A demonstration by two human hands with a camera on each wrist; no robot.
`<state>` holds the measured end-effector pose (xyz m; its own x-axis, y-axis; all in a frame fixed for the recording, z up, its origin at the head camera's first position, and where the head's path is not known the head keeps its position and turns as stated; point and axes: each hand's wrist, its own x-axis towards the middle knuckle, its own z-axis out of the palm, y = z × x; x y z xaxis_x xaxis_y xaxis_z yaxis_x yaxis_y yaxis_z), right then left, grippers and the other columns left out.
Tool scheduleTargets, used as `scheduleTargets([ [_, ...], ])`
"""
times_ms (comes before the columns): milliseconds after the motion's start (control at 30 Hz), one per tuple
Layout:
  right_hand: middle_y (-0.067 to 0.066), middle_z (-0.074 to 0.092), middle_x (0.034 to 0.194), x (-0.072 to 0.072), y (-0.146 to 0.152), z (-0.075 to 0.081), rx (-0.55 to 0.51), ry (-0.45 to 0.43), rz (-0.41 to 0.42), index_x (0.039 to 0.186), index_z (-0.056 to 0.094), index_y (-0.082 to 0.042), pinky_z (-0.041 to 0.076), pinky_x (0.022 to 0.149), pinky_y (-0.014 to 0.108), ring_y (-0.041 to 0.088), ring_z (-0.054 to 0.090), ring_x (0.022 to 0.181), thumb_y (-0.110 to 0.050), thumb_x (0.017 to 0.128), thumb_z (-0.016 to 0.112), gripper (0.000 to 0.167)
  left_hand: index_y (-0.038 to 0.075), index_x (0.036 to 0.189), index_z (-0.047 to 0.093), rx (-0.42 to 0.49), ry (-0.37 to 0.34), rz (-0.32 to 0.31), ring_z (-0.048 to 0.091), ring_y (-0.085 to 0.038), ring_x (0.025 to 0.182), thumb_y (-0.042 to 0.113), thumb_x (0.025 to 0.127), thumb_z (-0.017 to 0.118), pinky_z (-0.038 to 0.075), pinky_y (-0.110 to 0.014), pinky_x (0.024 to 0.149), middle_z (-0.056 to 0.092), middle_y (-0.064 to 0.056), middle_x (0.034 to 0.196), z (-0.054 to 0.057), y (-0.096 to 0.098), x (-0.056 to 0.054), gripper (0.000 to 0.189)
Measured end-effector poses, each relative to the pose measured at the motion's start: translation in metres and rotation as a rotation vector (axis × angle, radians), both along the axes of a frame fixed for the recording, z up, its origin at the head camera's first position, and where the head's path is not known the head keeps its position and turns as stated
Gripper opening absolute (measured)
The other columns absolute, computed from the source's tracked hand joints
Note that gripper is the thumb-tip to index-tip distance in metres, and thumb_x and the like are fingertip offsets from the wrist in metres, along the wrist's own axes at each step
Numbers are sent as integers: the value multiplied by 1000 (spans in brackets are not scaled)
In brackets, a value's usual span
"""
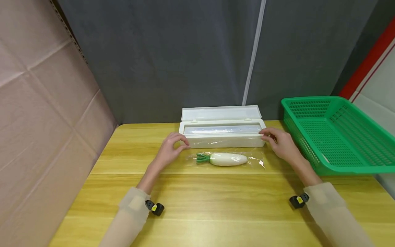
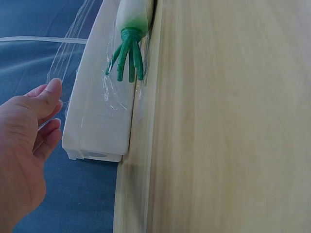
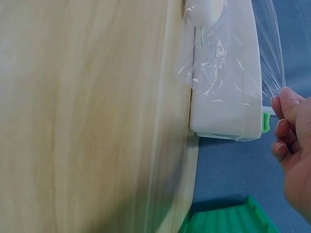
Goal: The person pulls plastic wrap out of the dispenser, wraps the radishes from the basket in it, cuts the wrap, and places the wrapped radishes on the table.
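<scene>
My left hand (image 1: pixel 168 150) pinches one end of a clear plastic film (image 2: pixel 72 46) between thumb and fingers, at the left front corner of a white cling film dispenser box (image 1: pixel 225 141). At its right front corner, my right hand (image 1: pixel 281 144) pinches the film's other end, which the right wrist view shows stretched taut beside the box. The box's lid (image 1: pixel 220 113) stands raised at the back. In front of the box, a white radish (image 1: pixel 229 159) with green stem stubs lies on the table, overlapped by clear, shiny film.
A green plastic basket (image 1: pixel 331 167) with slotted walls stands to the right, close to my right forearm. The wooden table (image 1: pixel 210 206) ends at a grey curtain (image 1: pixel 160 61) behind the box. Pale fabric (image 1: pixel 43 123) hangs on the left.
</scene>
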<state>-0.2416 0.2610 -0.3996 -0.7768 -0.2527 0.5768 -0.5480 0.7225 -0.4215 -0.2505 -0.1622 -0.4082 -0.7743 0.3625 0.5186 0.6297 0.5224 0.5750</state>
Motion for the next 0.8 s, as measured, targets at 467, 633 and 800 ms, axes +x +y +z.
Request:
scheduleTargets([
  [467,2,69,87,13,3,-1,48,52,110,90,75,-7,44,75,16,15,61,80,12,86,71,19,10,96,75,-7,-51,-78,64,-19,95,5,85,80,54,-42,87,72,1,96,-3,-3,11,13],
  [633,3,71,90,19,3,-1,37,26,177,89,73,-9,42,83,9,18,64,86,13,87,70,22,9,96,75,-41,-77,-98,63,-18,99,5,87,79,52,-38,90,72,2,98,-2,-6,14,11],
  [800,0,71,90,23,4,-4,36,29,243,91,74,-10,43,81,7,16,66,84,17,83,71,29,11,96,75,-87,-73,-138,62,-18,98,3,87,78,51,-39,91,72,4,97,-3,-8,16,13],
])
